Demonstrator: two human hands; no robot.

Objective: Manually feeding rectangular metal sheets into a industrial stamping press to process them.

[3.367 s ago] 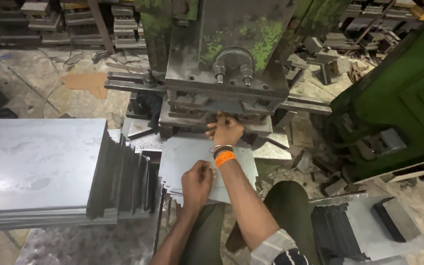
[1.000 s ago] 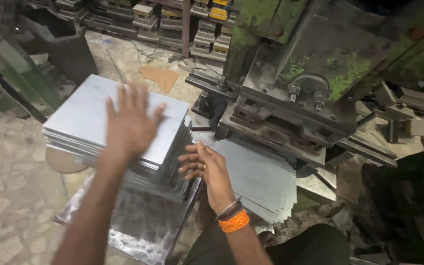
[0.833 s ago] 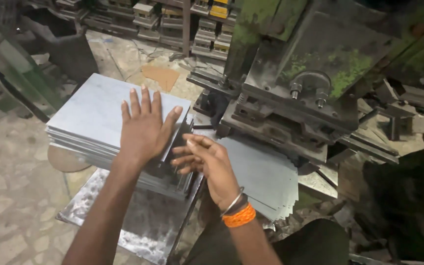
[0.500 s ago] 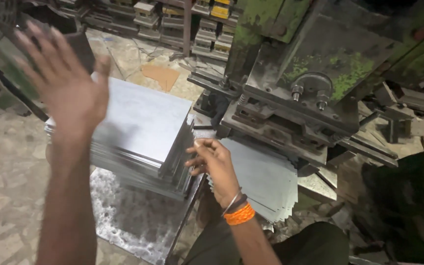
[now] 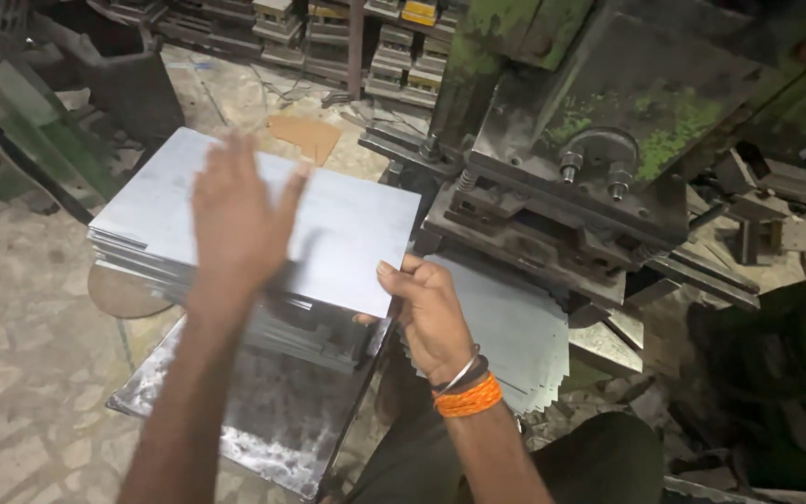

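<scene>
A: Two big masses in view: green press (image 5: pixel 608 159), upper right, paint flaked. Left of it, stack of sheets (image 5: pixel 254 252) on a low steel bench (image 5: pixel 263 429).

B: Sheets' lie?

A: Grey metal, rectangular. Long axis runs from far left toward the press. Near right corner points at the person's lap.

B: Other sheets?

A: Fanned pile (image 5: pixel 506 327) under the press bed, just right of the stack, edges stepped.

B: Hands?

A: Left hand (image 5: pixel 240 219) above the top sheet (image 5: pixel 347 233), fingers spread, palm down, blurred; cannot tell if it touches. Right hand (image 5: pixel 431 313) at the stack's near right corner, thumb on top of the top sheet's edge, fingers curled under — pinching that corner.

B: Which is nearer?

A: Right hand, already on the edge. Sheet lies up and left of it, so it spans away from the press. Left hand sits over the sheet's middle.

B: Small items?

A: Orange band (image 5: pixel 466 397) and metal bangle on the right wrist. Cardboard scrap (image 5: pixel 305 135) on the floor beyond.
</scene>
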